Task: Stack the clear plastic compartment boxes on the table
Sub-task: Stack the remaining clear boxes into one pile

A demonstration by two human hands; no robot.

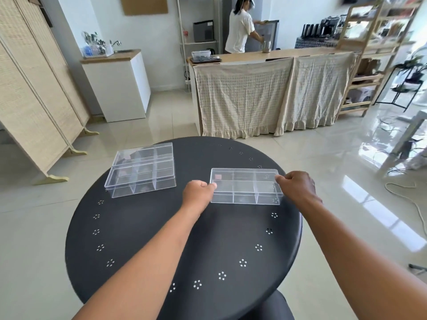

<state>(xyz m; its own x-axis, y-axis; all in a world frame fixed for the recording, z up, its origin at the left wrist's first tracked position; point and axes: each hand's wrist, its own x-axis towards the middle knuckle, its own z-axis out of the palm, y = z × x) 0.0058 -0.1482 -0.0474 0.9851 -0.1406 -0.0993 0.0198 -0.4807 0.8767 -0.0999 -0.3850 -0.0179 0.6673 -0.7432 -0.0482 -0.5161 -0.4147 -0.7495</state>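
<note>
We've got left hand (198, 192) and right hand (298, 184) pinched on opposite ends of 1 clear box (246, 189), keeping it level for the 2-box stack (141, 173).

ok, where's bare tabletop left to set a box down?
Near half of the round table is bare, crossed only by the forearms. A bare strip separates the left boxes from the held box. Far-left and right edges are crowded; both hands flank the box.

Bare black table (184, 239) between the held clear box (246, 189) and the stacked boxes (141, 172), near half unobstructed.
</note>
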